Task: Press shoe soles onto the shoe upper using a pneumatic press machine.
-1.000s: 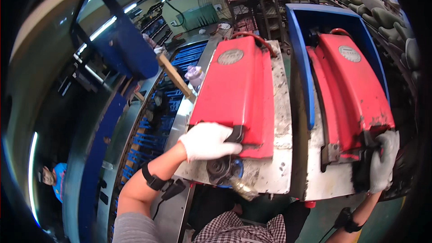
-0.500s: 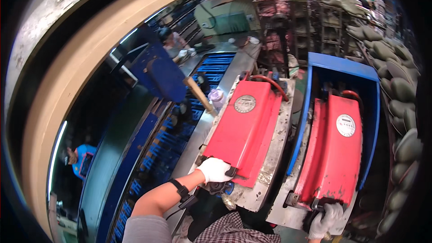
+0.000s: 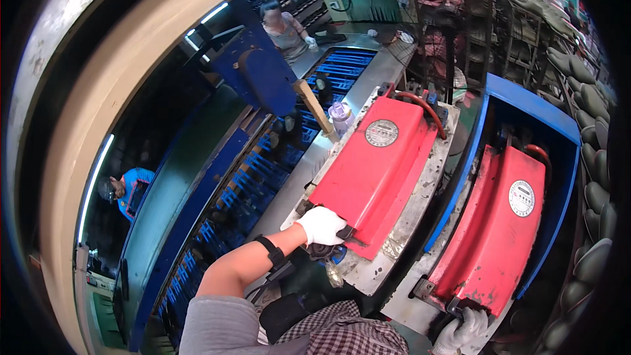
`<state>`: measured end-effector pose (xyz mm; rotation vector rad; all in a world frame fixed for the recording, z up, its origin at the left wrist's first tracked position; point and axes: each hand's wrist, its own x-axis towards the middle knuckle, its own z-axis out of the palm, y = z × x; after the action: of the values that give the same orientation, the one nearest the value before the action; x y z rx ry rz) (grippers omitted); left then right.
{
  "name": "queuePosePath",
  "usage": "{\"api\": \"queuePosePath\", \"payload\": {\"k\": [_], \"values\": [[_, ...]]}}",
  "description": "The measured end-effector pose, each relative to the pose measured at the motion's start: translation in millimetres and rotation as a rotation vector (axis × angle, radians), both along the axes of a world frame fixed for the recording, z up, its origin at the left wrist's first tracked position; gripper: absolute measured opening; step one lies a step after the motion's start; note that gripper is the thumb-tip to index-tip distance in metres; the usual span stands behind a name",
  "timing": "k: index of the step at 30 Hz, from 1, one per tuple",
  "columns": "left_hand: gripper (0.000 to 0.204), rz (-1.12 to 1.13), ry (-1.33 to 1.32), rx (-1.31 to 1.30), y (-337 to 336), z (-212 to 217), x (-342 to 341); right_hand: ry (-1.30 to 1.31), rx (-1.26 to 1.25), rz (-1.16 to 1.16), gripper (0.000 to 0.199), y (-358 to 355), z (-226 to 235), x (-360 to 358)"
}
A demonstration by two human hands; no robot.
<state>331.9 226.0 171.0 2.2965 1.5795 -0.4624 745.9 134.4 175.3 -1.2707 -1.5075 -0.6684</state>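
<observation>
Two long red machine covers lie side by side, each with a round white label. My left hand point(image 3: 323, 225), in a white glove, is closed round the black handle point(image 3: 347, 232) at the near end of the left red cover point(image 3: 371, 174). At the near end of the right red cover point(image 3: 490, 236), my gloved right hand point(image 3: 463, 331) has its fingers curled over another black handle point(image 3: 465, 305). Both covers are down on their worn pale metal bases. The palm side of each hand is hidden.
A blue hood point(image 3: 532, 112) surrounds the right cover's far end. Left of the machines runs a conveyor with blue racks point(image 3: 342, 66); a purple-lidded bottle point(image 3: 340, 117) stands beside it. A co-worker point(image 3: 286, 29) is at the far end. Shoe-shaped pieces point(image 3: 595, 204) line the right.
The whole view has swung, so the machines appear shifted right and the far co-worker shows more fully. Both hands stay on the handles, and the covers look unmoved.
</observation>
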Motion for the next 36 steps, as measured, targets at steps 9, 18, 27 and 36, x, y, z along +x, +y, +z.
{"api": "queuePosePath", "payload": {"k": [9, 18, 27, 36], "values": [[0.035, 0.015, 0.002, -0.055, -1, 4, 1, 0.067, -0.479, 0.05, 0.043, -64, -96, 44], [0.038, -0.031, -0.073, -0.01, -2, -4, -7, 0.063, -0.519, 0.029, 0.046, -67, -102, 46], [0.054, -0.088, -0.077, -0.031, 5, 0, -15, 0.081, -0.554, -0.112, 0.042, -62, -99, 33], [0.065, -0.134, -0.14, -0.144, 2, 8, -13, -0.021, -0.535, -0.191, 0.032, -57, -85, 31]]}}
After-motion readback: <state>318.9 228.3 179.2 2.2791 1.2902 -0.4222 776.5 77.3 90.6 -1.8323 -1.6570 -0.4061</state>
